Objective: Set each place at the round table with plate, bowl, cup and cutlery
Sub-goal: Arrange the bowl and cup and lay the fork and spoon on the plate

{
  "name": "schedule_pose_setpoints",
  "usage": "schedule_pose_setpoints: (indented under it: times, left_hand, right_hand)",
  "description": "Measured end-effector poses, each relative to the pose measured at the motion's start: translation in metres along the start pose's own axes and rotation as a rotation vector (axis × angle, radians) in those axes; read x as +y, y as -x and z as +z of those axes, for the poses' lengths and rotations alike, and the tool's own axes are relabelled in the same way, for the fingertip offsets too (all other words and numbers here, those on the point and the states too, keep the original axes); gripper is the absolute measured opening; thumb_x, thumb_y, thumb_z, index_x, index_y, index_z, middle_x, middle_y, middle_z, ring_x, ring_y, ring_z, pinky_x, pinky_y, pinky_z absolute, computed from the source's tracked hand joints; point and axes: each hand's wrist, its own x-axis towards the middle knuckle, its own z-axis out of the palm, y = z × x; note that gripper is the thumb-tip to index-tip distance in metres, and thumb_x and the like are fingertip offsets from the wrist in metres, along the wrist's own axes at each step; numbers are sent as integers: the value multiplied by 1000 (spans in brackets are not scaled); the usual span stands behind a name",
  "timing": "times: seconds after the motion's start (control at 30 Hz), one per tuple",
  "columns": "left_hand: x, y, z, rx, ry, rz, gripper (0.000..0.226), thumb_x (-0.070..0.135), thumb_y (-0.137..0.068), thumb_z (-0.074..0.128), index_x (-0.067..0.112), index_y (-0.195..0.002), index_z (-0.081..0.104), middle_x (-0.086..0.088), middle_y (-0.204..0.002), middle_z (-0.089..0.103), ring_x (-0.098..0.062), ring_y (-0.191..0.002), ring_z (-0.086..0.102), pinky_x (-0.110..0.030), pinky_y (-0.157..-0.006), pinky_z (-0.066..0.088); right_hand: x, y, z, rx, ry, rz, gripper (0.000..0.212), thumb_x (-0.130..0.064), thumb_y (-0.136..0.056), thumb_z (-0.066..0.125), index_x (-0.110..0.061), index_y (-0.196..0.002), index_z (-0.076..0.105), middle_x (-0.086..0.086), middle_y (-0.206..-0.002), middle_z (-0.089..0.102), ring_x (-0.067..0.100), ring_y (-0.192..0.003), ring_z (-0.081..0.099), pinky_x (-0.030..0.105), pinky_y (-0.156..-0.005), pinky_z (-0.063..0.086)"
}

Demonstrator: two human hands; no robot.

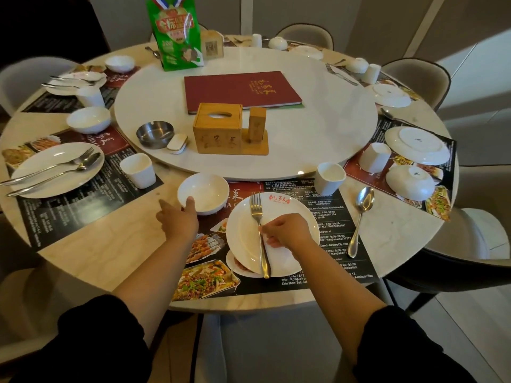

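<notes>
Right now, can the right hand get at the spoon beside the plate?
Probably yes. The spoon lies on the placemat just right of the plate, nothing between; but the right hand pinches the fork and must release it first.

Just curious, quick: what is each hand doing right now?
Left hand: thumb on the bowl rim; grip cannot be told.
Right hand: pinches the fork on the plate.

Dim, warm indoor light; a glare spot on the turntable point(300, 171) toward 6 o'clock; wide-angle bending at edges; slightly soft throughout.
</notes>
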Motion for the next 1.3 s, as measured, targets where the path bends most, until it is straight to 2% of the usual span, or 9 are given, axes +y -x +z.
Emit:
schedule_pose_setpoints:
  times: [0.07,0.17,0.23,0.33,0.47,0.6,1.03,1.2,1.3]
  left_hand:
    - [3,20,1,105,5,192,63,34,-95,49,15,-148,20,-15,-146,29,-33,-131,38,-44,-102,38]
    - [10,55,18,2,21,478,51,26,-93,54,13,-140,36,-11,-133,43,-26,-121,45,-38,-97,42]
    - [13,78,36,-172,9,620,44,21,-92,56,14,-134,43,-4,-127,47,-20,-117,47,-35,-98,44]
    - [21,113,76,-400,-65,683,40,20,-91,58,21,-129,47,4,-125,48,-12,-115,46,-33,-100,44]
    - [33,151,137,-622,-169,688,39,22,-89,62,22,-126,51,4,-115,55,-12,-105,54,-24,-85,43]
    - [40,171,192,-692,-323,681,38,27,-87,64,16,-122,53,-1,-111,57,-17,-102,56,-29,-86,46]
    - [56,171,260,-588,-551,510,22,9,-90,57,1,-109,64,-14,-115,63,-30,-106,60,-33,-85,48]
    - [45,180,218,-709,-202,311,13,10,-86,64,6,-97,70,-9,-104,67,-26,-101,62,-37,-91,51]
    - [34,182,170,-718,50,183,10,9,-86,64,7,-96,66,-5,-97,65,-18,-91,62,-25,-74,54]
  right_hand:
    - [8,6,-12,96,-59,-103,23,-25,-87,65,-4,-96,67,8,-84,68,13,-66,65,24,-64,57]
    - [34,17,-48,390,-52,-284,15,-26,-92,57,-15,-96,66,-2,-85,67,8,-72,63,19,-60,50]
    - [58,21,-78,578,-7,-328,12,-24,-94,54,-19,-96,65,-7,-87,63,1,-75,58,15,-65,41]
    - [97,11,-126,747,81,-223,26,-24,-95,50,-15,-118,58,1,-122,55,12,-104,55,21,-88,39]
    - [134,-15,-167,551,489,-71,48,-33,-100,35,-18,-146,27,5,-156,19,24,-144,20,42,-116,23]
    - [155,-22,-178,399,685,-59,61,-48,-99,20,-26,-151,-3,0,-159,-11,22,-146,-11,43,-118,-4]
    - [166,-27,-178,448,695,-113,61,-50,-99,16,-24,-151,-2,0,-159,-9,21,-146,-12,43,-118,-5]
    - [165,-26,-178,445,674,-92,61,-49,-99,18,-25,-151,-1,0,-159,-8,22,-146,-11,44,-117,-6]
    - [152,-21,-169,496,640,-48,56,-40,-100,24,-19,-151,12,5,-160,-2,24,-147,-6,50,-117,-6]
